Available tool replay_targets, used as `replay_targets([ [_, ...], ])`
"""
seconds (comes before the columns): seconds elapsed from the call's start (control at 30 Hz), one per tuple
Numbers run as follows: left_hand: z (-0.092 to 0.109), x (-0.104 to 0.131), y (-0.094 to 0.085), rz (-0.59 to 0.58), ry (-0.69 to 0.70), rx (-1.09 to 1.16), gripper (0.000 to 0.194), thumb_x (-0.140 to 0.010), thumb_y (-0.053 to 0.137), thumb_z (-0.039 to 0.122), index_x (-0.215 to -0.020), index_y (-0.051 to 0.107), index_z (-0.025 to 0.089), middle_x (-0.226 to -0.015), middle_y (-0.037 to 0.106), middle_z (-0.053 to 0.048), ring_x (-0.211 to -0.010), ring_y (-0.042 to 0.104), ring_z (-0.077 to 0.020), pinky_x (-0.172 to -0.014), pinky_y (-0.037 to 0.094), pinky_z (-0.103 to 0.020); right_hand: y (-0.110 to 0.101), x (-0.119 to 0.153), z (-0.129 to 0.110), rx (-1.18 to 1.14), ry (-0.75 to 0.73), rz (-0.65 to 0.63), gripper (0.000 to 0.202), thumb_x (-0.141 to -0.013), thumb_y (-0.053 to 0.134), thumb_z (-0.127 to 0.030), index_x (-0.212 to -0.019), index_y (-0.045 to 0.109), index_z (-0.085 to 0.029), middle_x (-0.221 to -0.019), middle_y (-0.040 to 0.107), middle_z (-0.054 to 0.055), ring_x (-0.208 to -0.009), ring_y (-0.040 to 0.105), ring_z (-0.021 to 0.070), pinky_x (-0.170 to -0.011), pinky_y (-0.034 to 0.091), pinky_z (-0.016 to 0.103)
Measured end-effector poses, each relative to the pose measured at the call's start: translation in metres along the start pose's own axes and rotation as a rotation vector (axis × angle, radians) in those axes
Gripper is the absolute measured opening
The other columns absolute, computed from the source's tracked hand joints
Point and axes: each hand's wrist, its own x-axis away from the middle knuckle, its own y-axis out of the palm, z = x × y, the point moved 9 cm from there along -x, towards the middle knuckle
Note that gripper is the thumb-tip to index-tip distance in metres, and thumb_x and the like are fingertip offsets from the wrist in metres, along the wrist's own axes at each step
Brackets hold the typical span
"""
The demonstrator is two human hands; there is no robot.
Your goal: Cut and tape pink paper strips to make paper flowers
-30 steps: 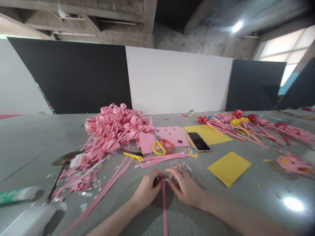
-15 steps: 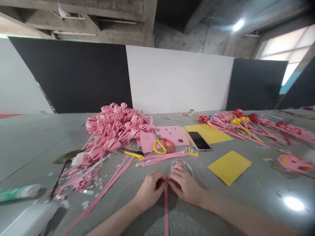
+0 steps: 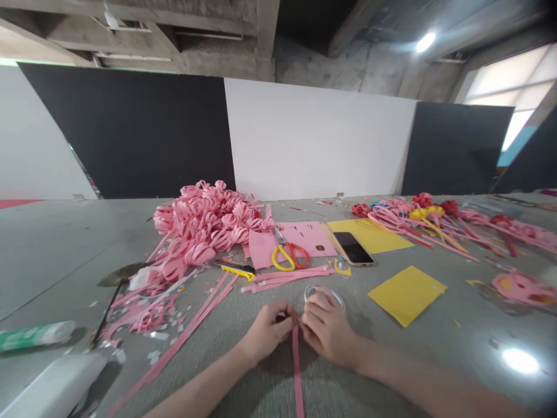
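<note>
A long pink paper strip (image 3: 297,371) runs from between my hands down toward the bottom edge of the view. My left hand (image 3: 270,330) pinches its upper end from the left, thumb against forefinger. From the right, my right hand (image 3: 327,331) grips the same end, its fingers closed and meeting the left fingertips. The very tip of the strip is hidden by the fingers. Just behind my right hand lies a roll of tape (image 3: 337,296), partly covered. More pink strips (image 3: 291,278) lie beyond the hands, near red-and-yellow scissors (image 3: 290,255) and a yellow utility knife (image 3: 237,269).
A heap of pink paper loops (image 3: 209,223) stands at the back left. A phone (image 3: 353,249) rests by yellow paper (image 3: 407,296). Paper flowers (image 3: 424,212) lie at the back right. A green-and-white tube (image 3: 37,337) and a white box (image 3: 54,386) are at the left.
My fingers have shifted slightly at the strip's end, with the right hand turned in a little more. The strip's lower part has swung slightly right. Both hands keep their pinch.
</note>
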Motion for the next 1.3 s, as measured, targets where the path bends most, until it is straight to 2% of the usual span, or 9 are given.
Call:
replay_targets([
  [0.13, -0.006, 0.002, 0.008, -0.014, -0.069, 0.262, 0.005, -0.066, 0.046, 0.017, -0.061, 0.046, 0.015, -0.044, 0.031, 0.009, -0.04, 0.026, -0.0047, -0.041, 0.018, -0.018, -0.008, 0.002, -0.004, 0.039, -0.022, 0.085, 0.014, -0.076, 0.04, -0.011, -0.065, 0.046, -0.017, -0.064, 0.047, 0.001, -0.075, 0.044, 0.0165, -0.086, 0.031, 0.041],
  [0.27, -0.009, 0.005, 0.013, 0.003, -0.104, 0.422, 0.009, -0.067, 0.049, 0.018, -0.06, 0.045, 0.014, -0.045, 0.031, 0.009, -0.04, 0.025, -0.0034, -0.04, 0.017, -0.018, -0.011, 0.002, 0.0, -0.012, 0.022, 0.098, 0.011, -0.076, 0.041, -0.011, -0.068, 0.046, -0.017, -0.065, 0.047, 0.001, -0.076, 0.044, 0.0176, -0.083, 0.033, 0.041],
  [0.33, -0.011, 0.004, 0.01, 0.035, -0.125, 0.513, 0.013, -0.067, 0.052, 0.021, -0.06, 0.044, 0.015, -0.045, 0.031, 0.009, -0.04, 0.024, -0.003, -0.04, 0.016, -0.017, -0.012, 0.003, 0.003, -0.061, 0.04, 0.103, 0.011, -0.075, 0.04, -0.009, -0.068, 0.045, -0.017, -0.066, 0.046, 0.002, -0.075, 0.043, 0.0177, -0.081, 0.036, 0.041],
  [0.43, -0.017, 0.001, -0.008, 0.153, -0.143, 0.603, 0.021, -0.067, 0.056, 0.027, -0.058, 0.041, 0.015, -0.047, 0.031, 0.008, -0.041, 0.025, -0.0027, -0.04, 0.016, -0.016, -0.015, 0.004, 0.003, -0.123, 0.037, 0.123, 0.013, -0.073, 0.039, -0.006, -0.072, 0.043, -0.018, -0.072, 0.045, 0.003, -0.078, 0.043, 0.0182, -0.08, 0.037, 0.042],
  [0.53, -0.02, -0.002, -0.022, 0.2, -0.129, 0.61, 0.025, -0.067, 0.059, 0.029, -0.058, 0.041, 0.015, -0.05, 0.032, 0.008, -0.042, 0.026, -0.0024, -0.04, 0.018, -0.016, -0.018, 0.005, 0.005, -0.186, 0.064, 0.134, 0.015, -0.073, 0.039, -0.004, -0.08, 0.043, -0.017, -0.087, 0.044, 0.007, -0.09, 0.043, 0.021, -0.082, 0.037, 0.043],
  [0.67, -0.023, -0.005, -0.023, 0.172, -0.123, 0.584, 0.025, -0.069, 0.058, 0.03, -0.06, 0.041, 0.015, -0.05, 0.033, 0.008, -0.042, 0.027, -0.0026, -0.04, 0.019, -0.016, -0.01, 0.003, 0.012, -0.301, 0.144, 0.06, 0.015, -0.076, 0.038, -0.007, -0.086, 0.042, -0.017, -0.099, 0.042, 0.012, -0.096, 0.044, 0.0213, -0.078, 0.041, 0.037],
  [0.93, -0.017, -0.005, -0.022, 0.157, -0.061, 0.591, 0.02, -0.071, 0.058, 0.03, -0.07, 0.046, 0.014, -0.051, 0.031, 0.008, -0.042, 0.028, -0.0026, -0.042, 0.022, -0.015, 0.018, 0.006, 0.025, -0.489, 0.319, -0.137, 0.016, -0.079, 0.038, -0.013, -0.094, 0.039, -0.019, -0.071, 0.054, 0.001, -0.06, 0.05, 0.0128, -0.057, 0.04, 0.025],
  [1.17, -0.018, -0.005, -0.026, 0.192, -0.05, 0.617, 0.019, -0.071, 0.059, 0.029, -0.075, 0.048, 0.014, -0.053, 0.033, 0.008, -0.044, 0.03, -0.0023, -0.042, 0.026, -0.014, 0.039, 0.011, 0.032, -0.855, 0.47, -0.23, 0.027, -0.072, 0.053, -0.016, -0.091, 0.035, -0.02, -0.069, 0.054, -0.003, -0.058, 0.052, 0.011, -0.055, 0.042, 0.022],
  [1.3, -0.017, -0.004, -0.026, 0.197, -0.061, 0.622, 0.022, -0.069, 0.062, 0.027, -0.083, 0.05, 0.015, -0.061, 0.04, 0.007, -0.047, 0.037, -0.0019, -0.046, 0.033, -0.014, 0.041, 0.014, 0.046, -0.916, 0.581, -0.161, 0.026, -0.072, 0.055, -0.016, -0.089, 0.036, -0.02, -0.069, 0.056, -0.002, -0.063, 0.055, 0.0126, -0.06, 0.044, 0.026],
])
